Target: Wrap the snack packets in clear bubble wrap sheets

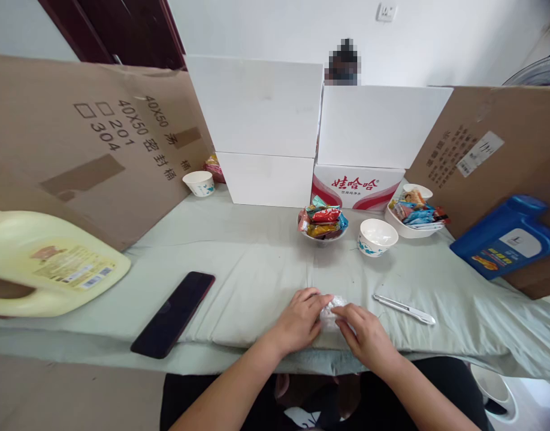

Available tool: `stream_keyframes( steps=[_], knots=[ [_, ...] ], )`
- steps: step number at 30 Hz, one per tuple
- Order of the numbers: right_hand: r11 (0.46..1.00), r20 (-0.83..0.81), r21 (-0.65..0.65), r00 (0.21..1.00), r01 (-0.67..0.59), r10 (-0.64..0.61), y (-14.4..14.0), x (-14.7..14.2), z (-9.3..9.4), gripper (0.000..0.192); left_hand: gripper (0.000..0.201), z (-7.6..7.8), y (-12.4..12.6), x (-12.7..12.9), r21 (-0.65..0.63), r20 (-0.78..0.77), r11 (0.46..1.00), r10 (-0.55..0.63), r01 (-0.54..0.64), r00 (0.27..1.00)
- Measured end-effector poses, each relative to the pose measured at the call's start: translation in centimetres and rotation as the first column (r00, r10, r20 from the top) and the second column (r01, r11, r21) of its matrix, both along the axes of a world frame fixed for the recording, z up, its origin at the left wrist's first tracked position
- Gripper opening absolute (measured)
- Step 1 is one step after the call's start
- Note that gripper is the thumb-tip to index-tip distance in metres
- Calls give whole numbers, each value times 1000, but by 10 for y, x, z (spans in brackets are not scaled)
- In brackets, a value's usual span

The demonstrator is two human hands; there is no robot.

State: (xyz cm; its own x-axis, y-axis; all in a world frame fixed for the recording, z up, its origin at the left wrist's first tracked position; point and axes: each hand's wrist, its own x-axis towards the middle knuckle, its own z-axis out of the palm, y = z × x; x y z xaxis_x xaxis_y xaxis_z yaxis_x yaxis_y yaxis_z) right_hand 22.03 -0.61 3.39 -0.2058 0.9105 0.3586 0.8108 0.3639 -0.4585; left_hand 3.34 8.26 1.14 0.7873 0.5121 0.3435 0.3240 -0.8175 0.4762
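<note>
Both my hands rest at the near edge of a table covered with pale green cloth [257,269]. Between them sits a small clear crinkled plastic wrapper [331,310]. My left hand [299,320] pinches its left side, and my right hand [362,332] pinches its right side. What lies inside the wrapper is too small to tell. A white pen-like tool [405,308] lies on the cloth just right of my right hand.
A black phone [174,314] lies to the left. Farther back stand a bowl of wrapped snacks [322,222], an empty paper bowl [377,236], another snack bowl [414,214] and a paper cup [199,182]. Cardboard sheets, white boxes, a yellow jug [45,266] and a blue jug [508,236] ring the table.
</note>
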Motion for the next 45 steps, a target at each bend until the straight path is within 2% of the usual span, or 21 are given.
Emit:
stream_keyframes(
  steps=[3, 7, 11, 15, 18, 21, 25, 28, 30, 32, 35, 37, 40, 42, 43, 45],
  knots=[
    [988, -18, -105, 993, 113, -115, 22, 1, -5, 28, 75, -3, 1, -1, -7, -4, 1000, 21, -21, 1000],
    [950, 24, -224, 976, 218, -218, 35, -2, -16, 38, 78, -5, 1, -2, 1, 21, 999, 33, -33, 999],
    [944, 10, -228, 970, 240, -244, 33, -3, -22, 41, 65, -1, 1, -1, -15, 57, 1000, 25, -25, 998],
    [945, 28, -222, 971, 239, -239, 33, -4, -24, 41, 35, 6, 0, 0, -33, 45, 997, 68, -66, 997],
    [960, 52, -161, 973, 231, -226, 33, -5, -27, 38, 24, 8, -1, 2, -4, 0, 988, 152, -152, 988],
    [966, 146, -19, 956, 258, -253, 30, -5, -29, 34, 29, 5, -1, 5, 17, -55, 983, 183, -183, 982],
    [925, 246, 212, 898, 317, -364, 21, -3, -27, 31, 32, 1, -1, 5, 17, -78, 983, 184, -183, 980],
    [946, 285, 250, 918, 207, -277, 13, -4, -25, 34, 31, 2, 0, 5, 19, -61, 984, 176, -175, 983],
    [975, 357, 209, 922, 75, -148, 10, -7, -29, 40, 31, 2, -1, 5, 25, -55, 984, 179, -178, 982],
    [987, 434, 161, 898, 1, -71, 7, -10, -36, 53, 36, 1, -1, 5, 38, -58, 979, 204, -202, 977],
    [992, 486, 129, 872, -1, -62, 6, -12, -45, 77, 42, -2, -2, 6, 63, -61, 969, 243, -239, 968],
    [992, 492, 122, 868, 5, -65, 6, -14, -48, 87, 44, -5, -3, 5, 79, -55, 968, 244, -239, 968],
    [991, 498, 132, 863, 22, -85, -2, -20, -49, 88, 41, -9, -2, 3, 107, -21, 962, 253, -250, 967],
    [986, 502, 162, 857, 42, -119, -12, -24, -50, 80, 38, -11, 0, 2, 118, 23, 954, 276, -277, 961],
    [983, 503, 180, 857, 24, -113, -17, -25, -50, 74, 36, -11, 0, 2, 119, 44, 950, 287, -290, 957],
    [979, 494, 181, 869, -93, -8, -25, -20, -44, 64, 31, -12, 1, 2, 116, 65, 945, 301, -307, 951]
  ],
)
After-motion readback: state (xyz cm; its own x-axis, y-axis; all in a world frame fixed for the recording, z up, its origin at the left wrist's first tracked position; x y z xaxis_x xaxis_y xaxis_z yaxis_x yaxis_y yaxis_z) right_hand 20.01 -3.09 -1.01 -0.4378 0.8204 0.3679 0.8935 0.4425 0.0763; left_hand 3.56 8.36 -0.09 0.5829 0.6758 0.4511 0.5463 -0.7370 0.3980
